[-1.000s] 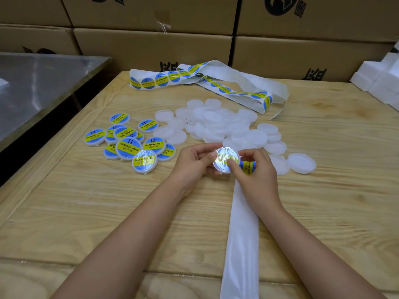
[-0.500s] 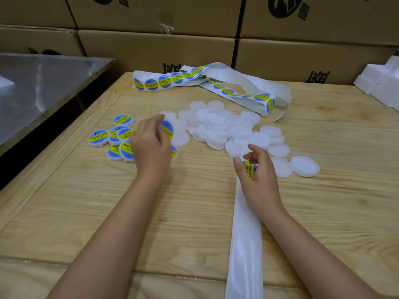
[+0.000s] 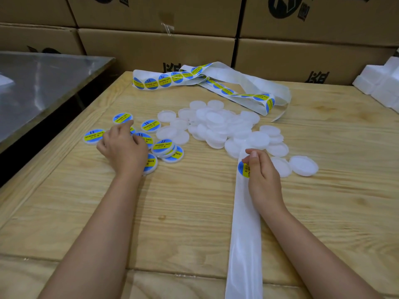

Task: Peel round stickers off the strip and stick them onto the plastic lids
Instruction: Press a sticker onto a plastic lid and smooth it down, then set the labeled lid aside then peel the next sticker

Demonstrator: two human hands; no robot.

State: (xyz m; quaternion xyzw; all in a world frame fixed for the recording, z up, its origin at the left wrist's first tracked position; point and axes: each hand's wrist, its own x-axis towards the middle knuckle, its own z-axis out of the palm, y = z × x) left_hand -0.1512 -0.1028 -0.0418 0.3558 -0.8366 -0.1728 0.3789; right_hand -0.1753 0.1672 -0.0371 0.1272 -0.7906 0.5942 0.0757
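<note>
Over on the left of the wooden table [image 3: 194, 212], the left hand [image 3: 123, 147] sits palm-down on the labelled lids [image 3: 163, 145], fingers bent (can't tell if it's actually gripping one). Right hand [image 3: 263, 175] pinches the strip [image 3: 244, 234] right at a blue-yellow sticker [image 3: 243, 168], just beside the pile of plain white lids [image 3: 216, 126].

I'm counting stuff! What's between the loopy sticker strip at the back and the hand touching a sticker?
In the head view, a heap of plain white plastic lids lies between the looped sticker strip and the right hand.
</note>
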